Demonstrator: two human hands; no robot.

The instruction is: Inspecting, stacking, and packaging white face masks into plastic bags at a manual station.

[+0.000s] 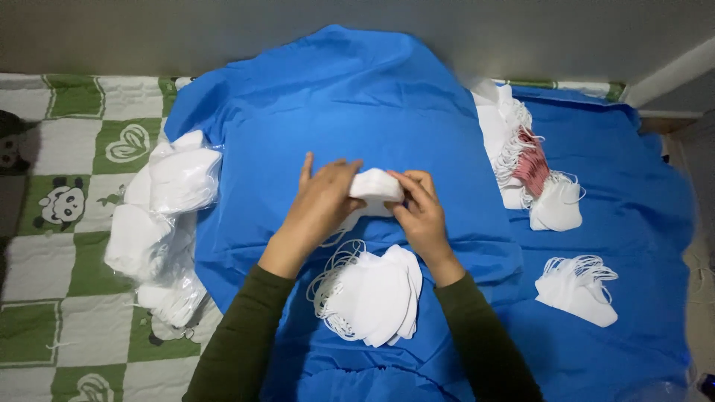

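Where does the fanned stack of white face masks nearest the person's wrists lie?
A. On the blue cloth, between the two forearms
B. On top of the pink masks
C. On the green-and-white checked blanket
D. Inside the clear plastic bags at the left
A: the fanned stack of white face masks lies on the blue cloth, between the forearms, below the left hand and right hand.

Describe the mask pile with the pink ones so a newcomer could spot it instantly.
Start at the blue cloth covering the surface. Along its far right side, beside the wall, lies a long heap of masks with tangled ear loops. It alone contains pink masks; every other pile is all white.
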